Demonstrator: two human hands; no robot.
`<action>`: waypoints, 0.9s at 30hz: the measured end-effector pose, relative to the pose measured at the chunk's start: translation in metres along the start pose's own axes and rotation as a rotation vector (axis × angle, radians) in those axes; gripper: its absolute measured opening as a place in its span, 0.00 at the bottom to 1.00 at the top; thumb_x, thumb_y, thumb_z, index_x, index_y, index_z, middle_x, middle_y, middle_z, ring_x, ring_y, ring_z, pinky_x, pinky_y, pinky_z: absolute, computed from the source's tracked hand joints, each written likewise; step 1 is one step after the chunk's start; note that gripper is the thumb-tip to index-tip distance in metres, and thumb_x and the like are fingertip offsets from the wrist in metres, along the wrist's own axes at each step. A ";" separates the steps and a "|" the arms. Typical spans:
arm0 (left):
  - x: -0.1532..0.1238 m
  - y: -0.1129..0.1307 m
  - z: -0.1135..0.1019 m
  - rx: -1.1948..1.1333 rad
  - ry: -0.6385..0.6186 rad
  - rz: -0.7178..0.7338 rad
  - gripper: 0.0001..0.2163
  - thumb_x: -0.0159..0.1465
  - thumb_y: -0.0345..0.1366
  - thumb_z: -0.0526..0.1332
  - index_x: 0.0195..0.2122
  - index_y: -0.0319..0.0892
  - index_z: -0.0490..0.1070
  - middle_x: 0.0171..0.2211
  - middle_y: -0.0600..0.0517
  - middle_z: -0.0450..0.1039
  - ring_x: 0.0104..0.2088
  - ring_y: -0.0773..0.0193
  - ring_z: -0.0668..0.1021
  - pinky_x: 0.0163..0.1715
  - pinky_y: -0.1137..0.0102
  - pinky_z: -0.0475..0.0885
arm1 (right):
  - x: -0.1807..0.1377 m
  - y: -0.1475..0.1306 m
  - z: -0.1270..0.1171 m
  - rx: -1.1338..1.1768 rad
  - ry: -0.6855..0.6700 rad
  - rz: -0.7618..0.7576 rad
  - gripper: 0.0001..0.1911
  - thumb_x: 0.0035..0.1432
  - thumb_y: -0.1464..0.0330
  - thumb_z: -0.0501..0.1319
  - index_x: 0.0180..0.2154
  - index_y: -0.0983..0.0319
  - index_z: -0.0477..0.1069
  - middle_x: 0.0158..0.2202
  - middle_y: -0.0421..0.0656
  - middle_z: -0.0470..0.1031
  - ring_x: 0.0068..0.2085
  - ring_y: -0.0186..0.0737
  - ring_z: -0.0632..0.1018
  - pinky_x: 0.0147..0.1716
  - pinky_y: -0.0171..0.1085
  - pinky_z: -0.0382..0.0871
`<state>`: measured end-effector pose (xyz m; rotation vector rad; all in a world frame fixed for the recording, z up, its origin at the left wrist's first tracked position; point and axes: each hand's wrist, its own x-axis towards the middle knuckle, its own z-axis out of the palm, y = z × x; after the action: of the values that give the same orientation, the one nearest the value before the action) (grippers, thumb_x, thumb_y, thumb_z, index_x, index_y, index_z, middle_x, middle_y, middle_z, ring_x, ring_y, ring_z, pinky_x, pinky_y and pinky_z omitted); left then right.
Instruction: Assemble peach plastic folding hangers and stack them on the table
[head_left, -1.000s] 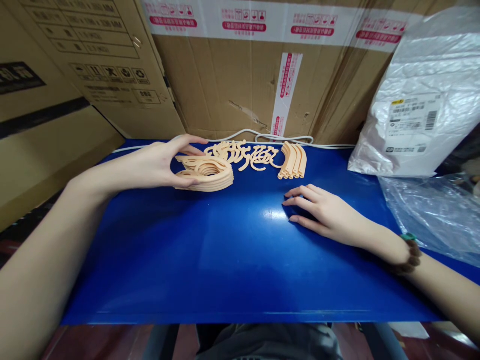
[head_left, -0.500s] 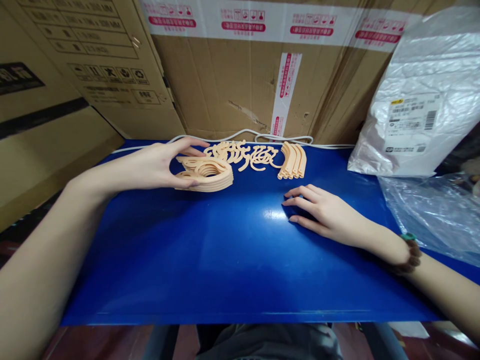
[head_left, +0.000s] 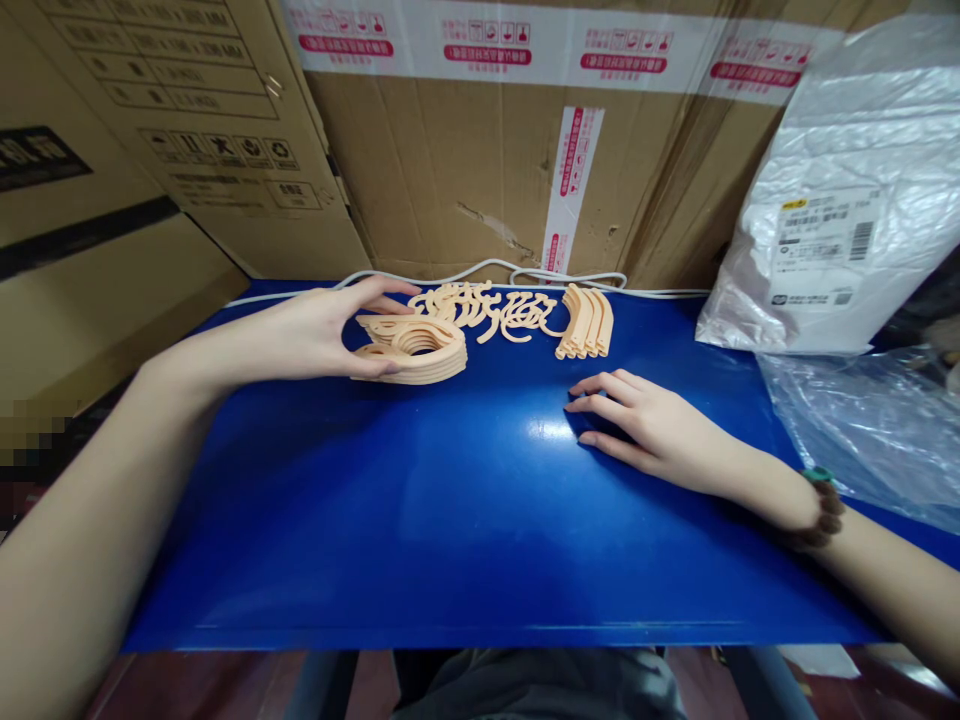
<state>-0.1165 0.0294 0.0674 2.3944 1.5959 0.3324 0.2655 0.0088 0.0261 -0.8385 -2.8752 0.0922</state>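
Note:
A stack of peach plastic curved pieces (head_left: 420, 352) lies on the blue table top (head_left: 465, 520) at the back left. My left hand (head_left: 322, 330) curls around the stack's left side, thumb under the front edge and fingers over the back edge. My right hand (head_left: 645, 425) rests on the blue surface to the right, fingers slightly apart and bent, with nothing in it. Behind the stack lies a loose heap of small peach hooks (head_left: 487, 308). A neat row of several curved peach strips (head_left: 586, 322) stands to its right.
Large cardboard boxes (head_left: 480, 150) wall off the back and left. A white cable (head_left: 570, 278) runs along the table's back edge. A white plastic bag with a label (head_left: 832, 200) and a clear plastic bag (head_left: 862, 420) lie at the right.

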 end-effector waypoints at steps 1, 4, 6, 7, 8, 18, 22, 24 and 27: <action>0.000 0.000 0.000 0.006 0.001 0.002 0.35 0.55 0.53 0.65 0.62 0.50 0.59 0.54 0.53 0.73 0.48 0.57 0.77 0.51 0.63 0.70 | 0.000 0.000 0.000 0.000 0.000 -0.001 0.17 0.68 0.60 0.52 0.52 0.61 0.68 0.54 0.49 0.69 0.50 0.45 0.72 0.51 0.46 0.68; -0.001 -0.001 0.000 0.024 0.009 0.006 0.34 0.56 0.52 0.65 0.62 0.52 0.59 0.54 0.54 0.73 0.48 0.58 0.77 0.51 0.63 0.70 | 0.000 0.000 0.000 -0.001 0.003 0.001 0.17 0.68 0.60 0.52 0.52 0.60 0.68 0.54 0.49 0.69 0.51 0.45 0.72 0.51 0.47 0.68; -0.001 -0.002 0.001 0.023 0.016 0.013 0.34 0.56 0.53 0.65 0.62 0.50 0.59 0.54 0.54 0.73 0.48 0.58 0.77 0.52 0.62 0.69 | 0.000 0.000 0.000 -0.001 0.001 0.002 0.17 0.68 0.60 0.52 0.52 0.60 0.68 0.54 0.49 0.68 0.51 0.46 0.71 0.51 0.47 0.68; -0.001 -0.002 0.001 0.018 0.019 0.016 0.35 0.56 0.54 0.64 0.62 0.49 0.59 0.54 0.53 0.73 0.48 0.58 0.77 0.52 0.62 0.69 | 0.000 0.000 0.000 -0.002 0.002 0.003 0.17 0.68 0.60 0.52 0.52 0.60 0.68 0.54 0.49 0.68 0.51 0.46 0.71 0.51 0.47 0.68; 0.000 -0.003 0.001 0.013 0.021 0.019 0.35 0.56 0.55 0.64 0.62 0.48 0.59 0.54 0.52 0.73 0.48 0.58 0.77 0.52 0.62 0.69 | 0.000 -0.001 0.000 -0.002 0.000 0.002 0.17 0.68 0.60 0.52 0.52 0.60 0.68 0.54 0.49 0.68 0.51 0.46 0.71 0.51 0.47 0.68; 0.002 -0.010 0.004 -0.022 0.013 0.018 0.41 0.53 0.59 0.65 0.64 0.47 0.56 0.59 0.49 0.69 0.52 0.55 0.75 0.54 0.58 0.68 | 0.001 -0.001 0.000 -0.009 0.000 -0.001 0.17 0.68 0.60 0.51 0.52 0.61 0.68 0.54 0.48 0.68 0.50 0.45 0.71 0.51 0.46 0.68; 0.003 -0.011 0.006 -0.023 0.002 -0.028 0.44 0.50 0.61 0.66 0.65 0.50 0.55 0.60 0.49 0.67 0.54 0.52 0.73 0.55 0.56 0.67 | 0.000 -0.001 -0.001 -0.007 -0.001 0.005 0.17 0.68 0.60 0.51 0.52 0.60 0.68 0.54 0.48 0.69 0.50 0.45 0.72 0.51 0.46 0.68; 0.003 -0.011 0.006 -0.024 -0.001 -0.041 0.44 0.50 0.62 0.66 0.65 0.51 0.54 0.60 0.50 0.66 0.55 0.53 0.73 0.55 0.57 0.67 | 0.000 -0.001 -0.001 -0.006 0.000 0.003 0.17 0.68 0.60 0.51 0.52 0.60 0.68 0.54 0.49 0.69 0.50 0.46 0.72 0.51 0.46 0.68; 0.004 -0.012 0.006 -0.012 0.000 -0.052 0.45 0.50 0.62 0.66 0.65 0.51 0.53 0.60 0.51 0.66 0.54 0.54 0.73 0.56 0.59 0.66 | 0.000 -0.001 0.000 -0.007 0.006 0.000 0.17 0.68 0.60 0.51 0.52 0.60 0.68 0.54 0.49 0.69 0.50 0.46 0.72 0.51 0.46 0.68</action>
<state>-0.1239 0.0371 0.0584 2.3398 1.6480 0.3305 0.2645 0.0079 0.0267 -0.8389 -2.8716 0.0798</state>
